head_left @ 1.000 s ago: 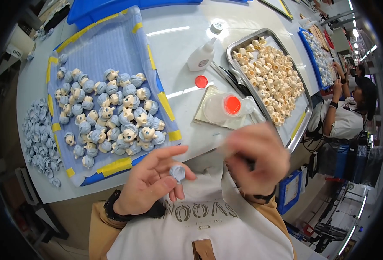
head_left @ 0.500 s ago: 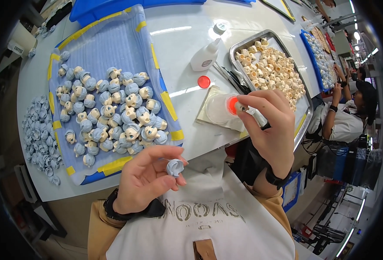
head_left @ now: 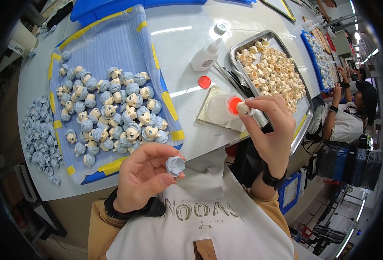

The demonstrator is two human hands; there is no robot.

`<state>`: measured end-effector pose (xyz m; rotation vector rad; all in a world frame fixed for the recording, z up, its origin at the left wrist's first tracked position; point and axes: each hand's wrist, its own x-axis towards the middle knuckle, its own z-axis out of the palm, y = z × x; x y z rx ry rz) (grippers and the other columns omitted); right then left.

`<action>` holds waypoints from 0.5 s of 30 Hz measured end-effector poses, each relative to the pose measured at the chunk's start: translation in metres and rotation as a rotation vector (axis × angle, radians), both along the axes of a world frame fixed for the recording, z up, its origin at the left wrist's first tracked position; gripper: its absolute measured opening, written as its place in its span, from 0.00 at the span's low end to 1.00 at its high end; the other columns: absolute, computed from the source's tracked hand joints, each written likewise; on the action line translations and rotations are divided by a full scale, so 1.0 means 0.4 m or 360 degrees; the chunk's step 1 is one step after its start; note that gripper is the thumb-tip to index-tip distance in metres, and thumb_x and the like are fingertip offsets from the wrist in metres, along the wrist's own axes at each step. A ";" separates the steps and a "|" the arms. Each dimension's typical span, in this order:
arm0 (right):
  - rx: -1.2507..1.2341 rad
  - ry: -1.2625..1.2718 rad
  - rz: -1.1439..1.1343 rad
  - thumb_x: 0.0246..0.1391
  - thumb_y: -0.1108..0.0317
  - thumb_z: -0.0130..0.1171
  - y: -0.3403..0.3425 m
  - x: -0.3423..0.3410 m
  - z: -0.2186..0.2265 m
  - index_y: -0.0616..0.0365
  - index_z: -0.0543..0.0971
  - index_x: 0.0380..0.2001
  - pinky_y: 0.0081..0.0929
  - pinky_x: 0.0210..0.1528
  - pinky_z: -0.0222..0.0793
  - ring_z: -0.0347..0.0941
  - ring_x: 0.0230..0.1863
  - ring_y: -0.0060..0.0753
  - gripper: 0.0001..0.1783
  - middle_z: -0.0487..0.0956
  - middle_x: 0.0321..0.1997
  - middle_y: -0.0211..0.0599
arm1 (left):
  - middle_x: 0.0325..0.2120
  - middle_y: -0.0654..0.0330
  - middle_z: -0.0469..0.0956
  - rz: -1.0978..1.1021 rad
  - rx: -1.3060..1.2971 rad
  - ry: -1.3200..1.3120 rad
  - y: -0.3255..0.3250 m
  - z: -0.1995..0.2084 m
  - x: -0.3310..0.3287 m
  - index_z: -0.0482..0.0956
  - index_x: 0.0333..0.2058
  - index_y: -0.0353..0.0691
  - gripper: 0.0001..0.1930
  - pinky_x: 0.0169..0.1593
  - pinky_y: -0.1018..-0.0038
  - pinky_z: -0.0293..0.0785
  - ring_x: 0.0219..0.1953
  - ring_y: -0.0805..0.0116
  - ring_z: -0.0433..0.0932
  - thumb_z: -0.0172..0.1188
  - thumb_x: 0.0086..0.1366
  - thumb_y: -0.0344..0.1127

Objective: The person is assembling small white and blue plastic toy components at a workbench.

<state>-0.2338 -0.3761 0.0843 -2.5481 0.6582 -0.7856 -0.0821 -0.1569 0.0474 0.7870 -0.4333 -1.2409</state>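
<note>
Between thumb and fingers, my left hand (head_left: 146,175) holds a hollow light-blue hair piece (head_left: 175,166), its opening facing up. My right hand (head_left: 271,125) pinches a small cream doll face piece (head_left: 243,108) just beside a white plastic cup (head_left: 218,111) with a red-orange inside. The cup lies on a pale square pad (head_left: 203,116). Left of my hands, a tray (head_left: 100,47) lined with blue sheet and yellow tape bears many doll heads (head_left: 109,110) with blue hair. A metal tray (head_left: 239,44) of cream face pieces (head_left: 271,71) stands beyond my right hand.
Loose blue hair pieces (head_left: 39,134) lie heaped at the table's left edge. A white squeeze bottle (head_left: 206,56), a red round cap (head_left: 204,82) and thin dark-handled tools (head_left: 232,78) stand or lie mid-table. At far right a person (head_left: 352,108) works by a blue tray (head_left: 317,60).
My right hand has turned a little, so the face piece's pale side shows more. The hair piece in my left hand has tilted slightly, its hollow more visible.
</note>
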 end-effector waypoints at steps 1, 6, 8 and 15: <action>0.0026 -0.0079 -0.0021 0.37 0.78 0.66 0.003 -0.003 -0.007 0.58 0.79 0.30 0.27 0.35 0.66 0.73 0.32 0.36 0.12 0.78 0.31 0.36 | 0.44 0.50 0.74 0.0004 0.0001 -0.0002 0.000 -0.001 -0.001 0.66 0.49 0.28 0.20 0.47 0.72 0.74 0.42 0.68 0.76 0.58 0.59 0.23; 0.0419 -0.0440 0.0103 0.31 0.81 0.68 0.088 -0.011 0.013 0.61 0.79 0.31 0.26 0.34 0.67 0.74 0.32 0.34 0.17 0.79 0.32 0.39 | 0.44 0.49 0.75 -0.0020 0.0023 0.0032 -0.008 0.001 0.000 0.67 0.48 0.27 0.18 0.50 0.70 0.73 0.44 0.67 0.76 0.57 0.59 0.23; 0.0667 -0.0533 0.0472 0.29 0.82 0.68 0.117 0.003 0.030 0.61 0.80 0.33 0.25 0.34 0.67 0.74 0.32 0.33 0.21 0.79 0.33 0.38 | 0.44 0.49 0.75 -0.0033 -0.0005 0.0032 -0.010 -0.002 -0.003 0.67 0.49 0.27 0.18 0.50 0.70 0.73 0.44 0.67 0.76 0.57 0.60 0.23; 0.0532 -0.0411 0.0728 0.29 0.79 0.68 0.152 0.031 0.015 0.58 0.79 0.35 0.27 0.35 0.62 0.71 0.30 0.33 0.21 0.78 0.33 0.33 | 0.42 0.50 0.76 0.0024 -0.0041 0.0019 -0.012 -0.004 -0.016 0.68 0.50 0.26 0.19 0.48 0.74 0.74 0.43 0.69 0.77 0.57 0.60 0.21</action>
